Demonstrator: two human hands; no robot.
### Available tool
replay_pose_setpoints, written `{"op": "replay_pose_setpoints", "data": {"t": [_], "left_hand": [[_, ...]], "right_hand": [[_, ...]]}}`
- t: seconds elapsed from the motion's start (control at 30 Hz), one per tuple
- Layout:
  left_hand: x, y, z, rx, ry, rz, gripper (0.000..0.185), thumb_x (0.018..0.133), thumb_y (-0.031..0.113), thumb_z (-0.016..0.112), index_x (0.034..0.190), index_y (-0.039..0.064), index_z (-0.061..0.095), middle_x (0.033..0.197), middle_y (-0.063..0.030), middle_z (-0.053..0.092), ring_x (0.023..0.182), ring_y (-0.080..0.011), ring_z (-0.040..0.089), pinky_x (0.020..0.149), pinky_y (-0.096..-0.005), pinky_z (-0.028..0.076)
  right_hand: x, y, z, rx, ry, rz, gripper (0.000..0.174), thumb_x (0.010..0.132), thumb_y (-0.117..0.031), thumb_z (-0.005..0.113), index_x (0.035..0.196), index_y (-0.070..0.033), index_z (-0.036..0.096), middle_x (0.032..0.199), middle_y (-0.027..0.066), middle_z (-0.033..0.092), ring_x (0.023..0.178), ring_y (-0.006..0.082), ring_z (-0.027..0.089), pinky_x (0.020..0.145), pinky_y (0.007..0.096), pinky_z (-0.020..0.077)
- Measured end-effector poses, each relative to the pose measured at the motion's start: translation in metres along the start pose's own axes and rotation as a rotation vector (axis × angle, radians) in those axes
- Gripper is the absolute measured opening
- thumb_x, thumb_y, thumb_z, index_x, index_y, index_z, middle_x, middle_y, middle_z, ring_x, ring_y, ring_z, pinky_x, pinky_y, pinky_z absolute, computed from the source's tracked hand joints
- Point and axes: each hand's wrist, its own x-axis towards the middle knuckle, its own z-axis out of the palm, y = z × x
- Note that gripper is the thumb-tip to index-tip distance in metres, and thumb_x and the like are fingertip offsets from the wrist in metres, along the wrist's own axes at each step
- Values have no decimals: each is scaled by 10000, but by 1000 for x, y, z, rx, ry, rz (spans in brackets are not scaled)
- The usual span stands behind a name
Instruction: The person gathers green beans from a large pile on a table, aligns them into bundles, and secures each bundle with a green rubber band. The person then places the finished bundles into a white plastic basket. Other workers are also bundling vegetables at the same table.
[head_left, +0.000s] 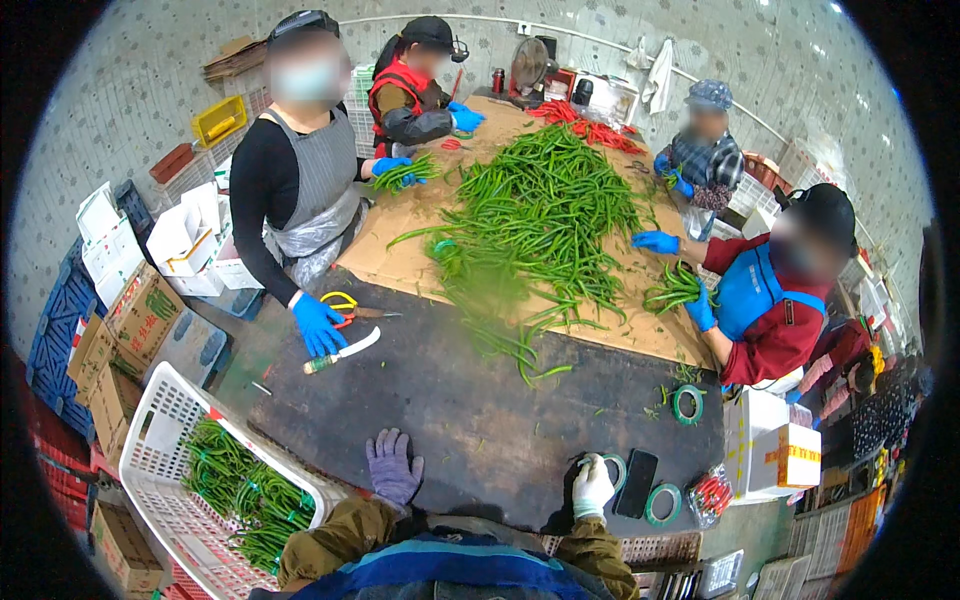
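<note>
My left hand (394, 466), in a purple-grey glove, rests flat on the dark tabletop (337, 409) with its fingers apart and nothing in it. Further right, my right hand (592, 484), in a white glove, has its fingers on a roll of green tape (616, 472) at the table's near edge. Just right of that roll lie a black phone (636, 484) and another green tape roll (664, 503). A large heap of long green peppers (547, 202) covers the cardboard (397, 259) further back. A curved knife (352, 350) and scissors with yellow and red handles (341, 307) lie at the left.
A white plastic crate (161, 401) with bundled green peppers (247, 480) stands at the left. Four-sided around the heap, several co-workers in blue gloves stand, some holding peppers. Red peppers (592, 127) lie at the far end; a third tape roll (688, 404) and white foam boxes (772, 450) are at the right.
</note>
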Motion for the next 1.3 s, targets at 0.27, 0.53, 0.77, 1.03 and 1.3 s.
{"op": "replay_pose_setpoints", "data": {"t": [0.27, 0.53, 0.77, 1.03, 1.3], "left_hand": [[16, 14, -28, -71, -45, 6, 590, 785, 309, 703, 1286, 53, 526, 1405, -182, 457, 1336, -381, 396, 1136, -562, 264], [77, 50, -56, -358, 28, 258, 614, 812, 215, 714, 1354, 41, 484, 1424, -191, 460, 1285, -408, 460, 1102, -478, 367], [208, 77, -77, -289, 148, 435, 698, 793, 211, 696, 1417, 43, 433, 1457, -193, 419, 1350, -383, 394, 1135, -500, 310], [375, 72, -55, 420, 17, 749, 590, 874, 108, 522, 1455, 129, 425, 1498, -123, 426, 1421, -341, 348, 1182, -535, 221], [490, 17, 10, 1021, -513, 892, 587, 944, 177, 506, 1511, 180, 358, 1556, -83, 373, 1493, -317, 233, 1204, -587, 96]], "right_hand": [[1, -8, -5, 10, -6, 38, 157, 902, -143, 583, 1034, -153, 669, 946, 78, 701, 812, 295, 681, 701, 378, 538], [0, -7, -4, -25, 15, 33, 173, 888, -153, 602, 1046, -162, 672, 930, 78, 694, 753, 302, 677, 659, 385, 535], [-1, -8, -4, -12, 28, 45, 184, 869, -104, 599, 1033, -140, 674, 905, 90, 695, 725, 294, 672, 640, 375, 533], [7, -20, -16, -28, -42, 101, 222, 847, -56, 565, 1023, -124, 682, 888, 105, 699, 738, 302, 675, 651, 377, 538], [9, -18, -16, -4, -40, 79, 298, 784, -89, 603, 1071, -123, 676, 808, 125, 670, 618, 306, 647, 555, 383, 517]]}}
